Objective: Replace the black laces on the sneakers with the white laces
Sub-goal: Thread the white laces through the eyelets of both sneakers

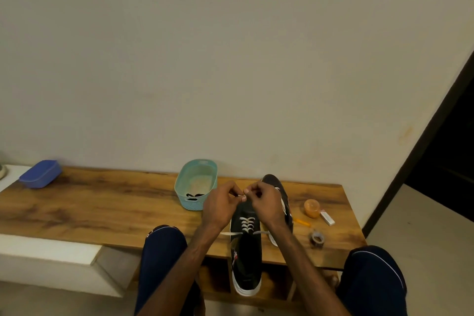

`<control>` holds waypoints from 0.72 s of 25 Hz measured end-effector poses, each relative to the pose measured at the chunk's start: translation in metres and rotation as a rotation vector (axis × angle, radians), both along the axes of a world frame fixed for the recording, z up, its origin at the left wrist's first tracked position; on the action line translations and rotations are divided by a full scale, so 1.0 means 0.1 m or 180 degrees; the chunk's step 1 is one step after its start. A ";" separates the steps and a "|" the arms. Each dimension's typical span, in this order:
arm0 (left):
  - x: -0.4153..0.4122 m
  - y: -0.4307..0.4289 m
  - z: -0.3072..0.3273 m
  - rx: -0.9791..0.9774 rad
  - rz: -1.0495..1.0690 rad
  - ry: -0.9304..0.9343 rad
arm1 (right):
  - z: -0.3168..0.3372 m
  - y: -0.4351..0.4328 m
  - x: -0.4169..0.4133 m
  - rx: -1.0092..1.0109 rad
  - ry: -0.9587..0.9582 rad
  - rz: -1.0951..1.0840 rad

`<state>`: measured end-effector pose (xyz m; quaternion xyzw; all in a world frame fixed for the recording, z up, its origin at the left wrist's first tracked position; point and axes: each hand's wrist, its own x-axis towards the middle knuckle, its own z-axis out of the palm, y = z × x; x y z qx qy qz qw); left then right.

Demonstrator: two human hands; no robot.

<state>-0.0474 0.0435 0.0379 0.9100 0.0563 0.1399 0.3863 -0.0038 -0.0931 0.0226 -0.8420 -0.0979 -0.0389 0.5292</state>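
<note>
Far left, close to the back corner of the long brown wood-grain table [102, 208]: a blue rounded plastic box [40, 174], lid on, well apart from everything else. Next, a wide bare stretch of tabletop up to a teal oval plastic basket [196, 187] near the wall-side edge, with black laces [195, 195] bunched in its near end. Just right of the basket, the left hand [220, 206], fingers curled, pinching an end of the white flat lace [247, 223]. Fingertip to fingertip with it, the right hand [266, 206], pinching likewise. Beneath both, a black canvas sneaker with a white sole [246, 259], toe toward the wall, heel overhanging the front edge between the knees, the lace crossed through several eyelets and trailing off either side. Partly hidden behind the right hand, a second black sneaker [272, 181], toe near the back edge. Toward the right end, clustered: an orange round object [312, 207], a small white box [327, 218], a thin orange stick [302, 222] and a grey tape roll [317, 238], the roll close to the front edge.
</note>
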 end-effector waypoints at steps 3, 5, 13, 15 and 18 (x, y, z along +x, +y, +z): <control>0.03 0.04 -0.25 -0.0170 0.0026 0.0027 | -0.27 -0.04 0.01 -0.0244 0.0106 0.0351; 0.04 0.08 -0.48 -0.0397 -0.0011 0.0165 | -0.45 -0.08 -0.01 -0.0307 0.0177 0.0521; -0.04 0.08 -0.96 -0.1618 0.0054 0.0664 | -0.90 -0.09 -0.16 -0.0176 0.0298 0.0532; -0.07 0.09 -1.03 -0.1938 0.0103 0.0802 | -0.98 -0.08 -0.21 -0.0279 0.0246 0.0640; -0.09 0.04 -1.10 -0.2357 0.0266 0.1104 | -1.07 -0.08 -0.25 -0.0304 0.0125 0.0473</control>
